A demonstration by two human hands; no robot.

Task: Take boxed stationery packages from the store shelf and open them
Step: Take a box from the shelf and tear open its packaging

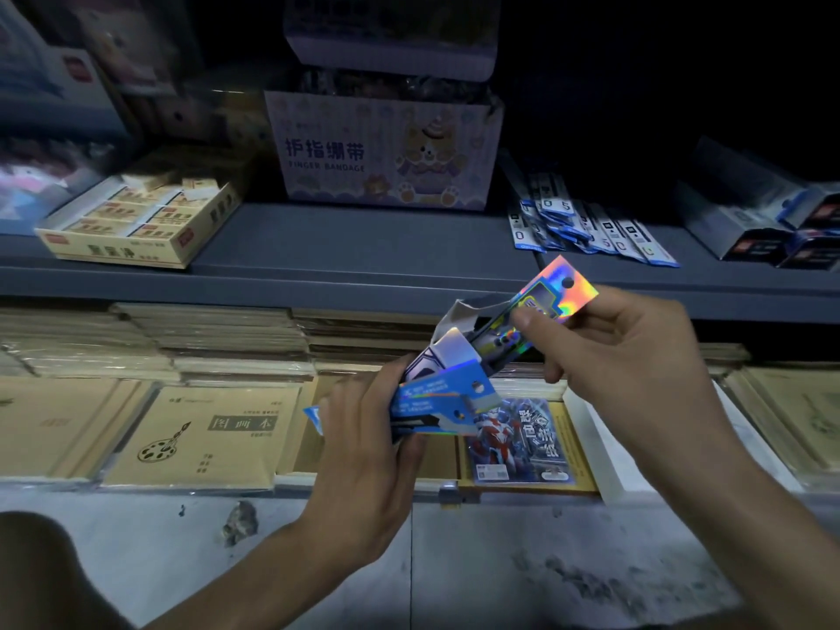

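My left hand (363, 443) grips a bundle of slim blue holographic stationery boxes (436, 402) in front of the lower shelf. One box has its white end flaps (454, 331) folded open. My right hand (636, 361) pinches a long holographic inner pack (545, 297) by its hang-tab end, angled up to the right, with its lower end still inside the open box. More blue-and-white pen packs (586, 229) lie in a loose pile on the grey upper shelf (363, 247) at the right.
A lilac finger-bandage carton (386, 152) stands mid-shelf, with a yellow box of erasers (136, 220) at its left and dark boxes (768, 229) at far right. Brown drawing books (204, 434) and a blue card pack (518, 441) fill the lower shelf. Grey floor lies below.
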